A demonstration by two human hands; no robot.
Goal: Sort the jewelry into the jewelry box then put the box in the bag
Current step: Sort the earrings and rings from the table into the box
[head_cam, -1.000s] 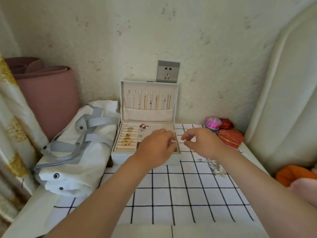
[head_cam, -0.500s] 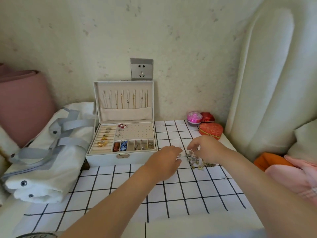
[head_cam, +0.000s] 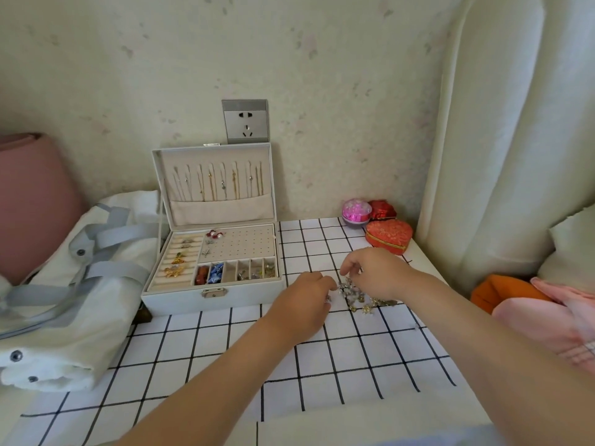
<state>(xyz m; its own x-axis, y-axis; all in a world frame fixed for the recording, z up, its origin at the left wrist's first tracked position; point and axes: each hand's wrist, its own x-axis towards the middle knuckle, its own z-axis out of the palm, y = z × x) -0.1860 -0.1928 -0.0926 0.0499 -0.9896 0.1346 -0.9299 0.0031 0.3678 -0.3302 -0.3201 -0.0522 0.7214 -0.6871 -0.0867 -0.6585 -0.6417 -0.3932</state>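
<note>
One black-grid tablecloth (head_cam: 322, 365); one white bag (head_cam: 74, 284) with grey straps at left; just beside it, one open jewelry box (head_cam: 180, 299); two hands, left hand (head_cam: 302, 304) and right hand (head_cam: 376, 272); three small trinket cases (head_cam: 388, 235) back right; one heap of loose jewelry (head_cam: 360, 299) right of the box. Right hand curled down, pinching pieces in the heap; left hand curled at its left edge, hold not discernible.

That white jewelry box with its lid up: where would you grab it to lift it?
Probably by the jewelry box base, one hand on each short side wall, coming from left and right. The lid stands upright at the rear edge and would likely swing if grabbed, and the open tray holds loose pieces, so keep it level.
</note>
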